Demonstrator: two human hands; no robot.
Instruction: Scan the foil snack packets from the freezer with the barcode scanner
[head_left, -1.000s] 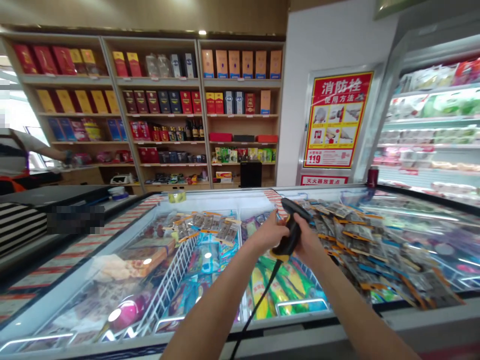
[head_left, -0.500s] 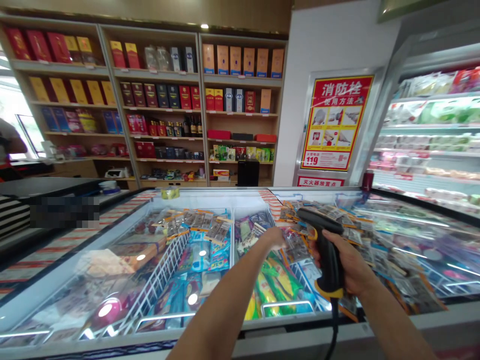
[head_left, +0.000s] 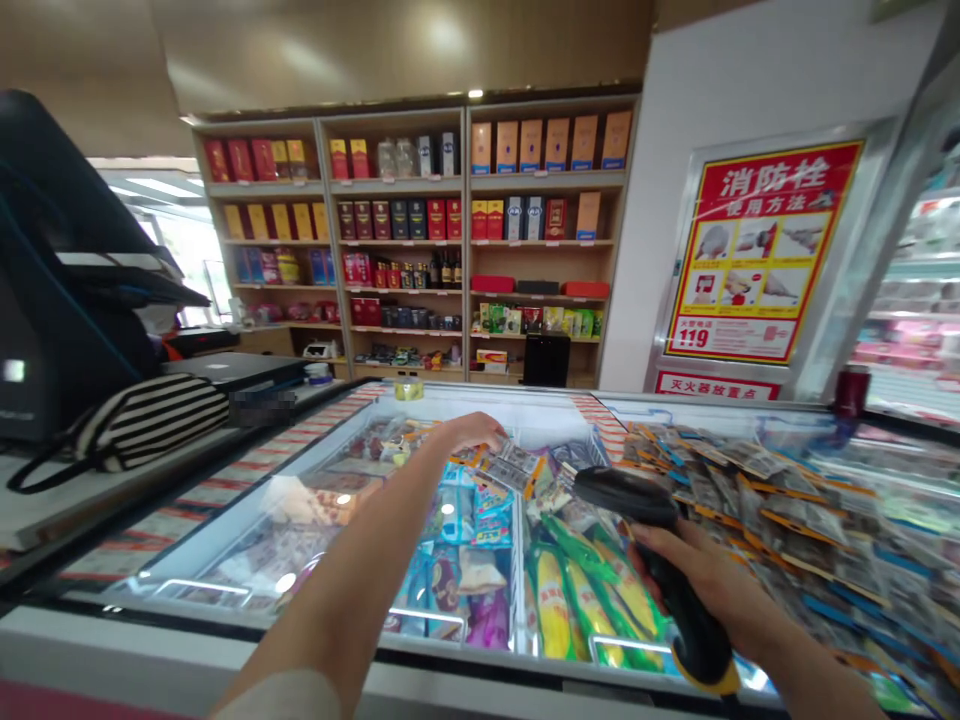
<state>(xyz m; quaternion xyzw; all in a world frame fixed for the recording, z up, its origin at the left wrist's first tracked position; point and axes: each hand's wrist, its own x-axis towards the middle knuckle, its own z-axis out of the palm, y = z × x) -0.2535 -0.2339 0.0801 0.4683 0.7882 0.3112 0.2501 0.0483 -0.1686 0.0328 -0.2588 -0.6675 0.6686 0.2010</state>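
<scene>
In my right hand [head_left: 694, 560] is a black barcode scanner [head_left: 660, 545] with yellow trim, its head pointing left above the freezer. My left hand [head_left: 474, 432] is stretched over the freezer's glass lid, its fingertips closed at the edge of a small clear-and-orange snack packet [head_left: 514, 468]; the fingers are partly hidden. Similar packets lie around and behind this hand. To the right of the scanner spreads a large heap of snack packets [head_left: 780, 510] with orange and blue edges. Under the glass are bagged corn cobs [head_left: 581, 590] and blue ice-cream wrappers [head_left: 454, 505].
A striped pouch [head_left: 161, 420] and a black checkout machine [head_left: 60, 280] stand on the counter at left. Shelves of boxed bottles [head_left: 405, 220] line the back wall. A red fire-hydrant poster [head_left: 761, 255] hangs at right. A yellow tape roll [head_left: 409, 389] sits on the freezer's far edge.
The view has turned left. My left hand has moved left from beside the packet heap to the packets on the left glass. The scanner has tilted and lowered in my right hand.
</scene>
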